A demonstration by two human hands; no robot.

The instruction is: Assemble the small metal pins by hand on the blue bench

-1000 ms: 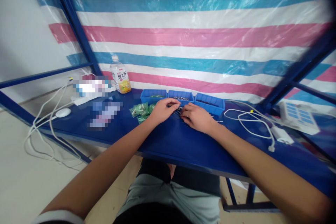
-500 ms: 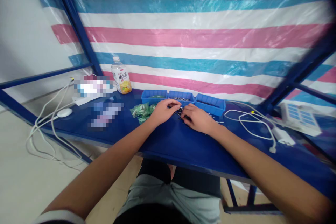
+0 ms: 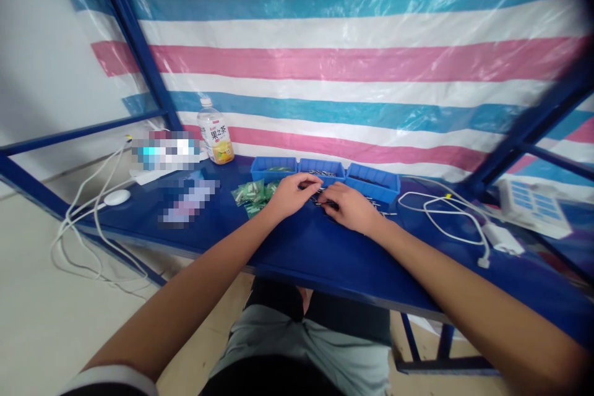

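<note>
My left hand [image 3: 291,193] and my right hand [image 3: 349,206] rest close together on the blue table [image 3: 320,253], fingers curled over a scatter of thin metal pins [image 3: 321,200]. Both hands pinch at these small parts; what exactly sits between the fingertips is too small to name. Just behind the hands stands a row of three small blue trays [image 3: 322,169]. A heap of small green packets [image 3: 253,193] lies to the left of my left hand.
A drink bottle [image 3: 215,138] stands at the back left near a white power strip and cables [image 3: 99,213]. White cable [image 3: 445,216] with an adapter and a white keypad device [image 3: 531,204] lie on the right. Striped plastic sheeting hangs behind.
The hands stay in place over the pins with only slight finger movement. The view has shifted a little.
</note>
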